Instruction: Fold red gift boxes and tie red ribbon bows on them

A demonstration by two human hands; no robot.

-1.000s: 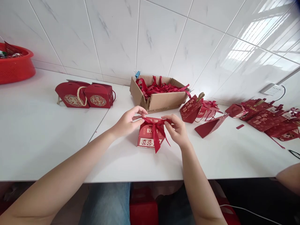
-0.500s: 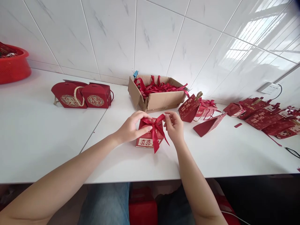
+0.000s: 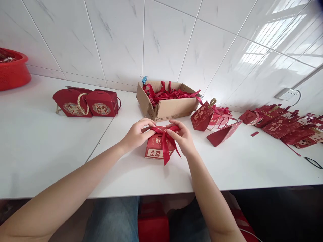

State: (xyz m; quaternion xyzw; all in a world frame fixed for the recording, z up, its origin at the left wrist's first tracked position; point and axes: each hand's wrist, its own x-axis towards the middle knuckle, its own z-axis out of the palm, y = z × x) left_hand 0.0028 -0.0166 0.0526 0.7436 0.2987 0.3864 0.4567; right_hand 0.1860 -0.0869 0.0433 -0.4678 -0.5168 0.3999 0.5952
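The person's left hand [image 3: 138,135] comes in at about ten o'clock of a small red box [image 3: 154,153], partly closed, the thumb and curled forefinger pinching the left loop of a red ribbon bow [image 3: 164,143]. The right hand [image 3: 182,138], between two and three o'clock of the box, is also half curled: its thumb presses close to the knot while the forefinger bends over the right loop, gripping the ribbon between them. The other right fingers are mostly hidden behind the hand.

The box sits upright on the white table [image 3: 136,178], near the person, its printed front facing them. The bow lies across its upper front; one tail hangs toward six o'clock past the lower edge, the other slants toward five.

From the box, an open cardboard carton [image 3: 179,109] full of red ribbons [image 3: 171,95] stands near at twelve to one o'clock. Two dark red boxes [image 3: 101,109] stand together at ten, with a red basket [image 3: 15,75] well beyond them. A slanted red box [image 3: 202,117] is near at two, and a group of red packages [image 3: 277,127] lies well apart toward three.
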